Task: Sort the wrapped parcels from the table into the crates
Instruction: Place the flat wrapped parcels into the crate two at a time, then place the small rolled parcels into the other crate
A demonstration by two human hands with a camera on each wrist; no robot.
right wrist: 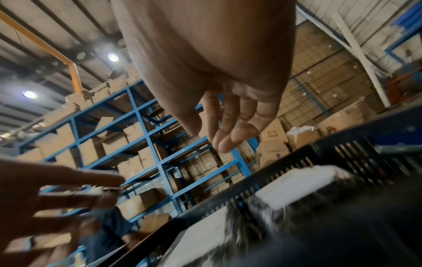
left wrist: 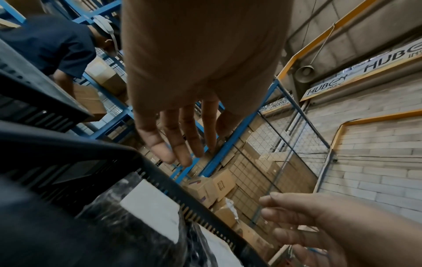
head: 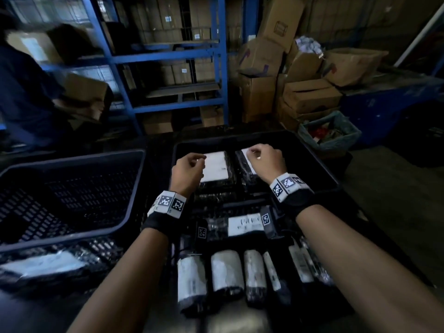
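Two black-wrapped parcels with white labels lie side by side in the black crate (head: pixel 312 159) at the middle back: one on the left (head: pixel 216 168), one on the right (head: pixel 245 162). My left hand (head: pixel 192 164) hovers over the left parcel's near edge, my right hand (head: pixel 259 155) over the right parcel. In the wrist views the left hand's fingers (left wrist: pixel 173 140) and the right hand's fingers (right wrist: pixel 228 133) hang loosely and hold nothing. A row of several wrapped parcels (head: pixel 225 272) lies on the table below my forearms, and one parcel with a handwritten label (head: pixel 242 224) lies behind the row.
An empty black crate (head: pixel 72 188) stands at the left, with a further parcel (head: pixel 40 265) in front of it. A person in a dark blue shirt (head: pixel 26 97) carries a cardboard box at the far left. Blue shelving (head: pixel 168 56), stacked cartons (head: pixel 310 92) and a green basket (head: pixel 329 133) stand behind.
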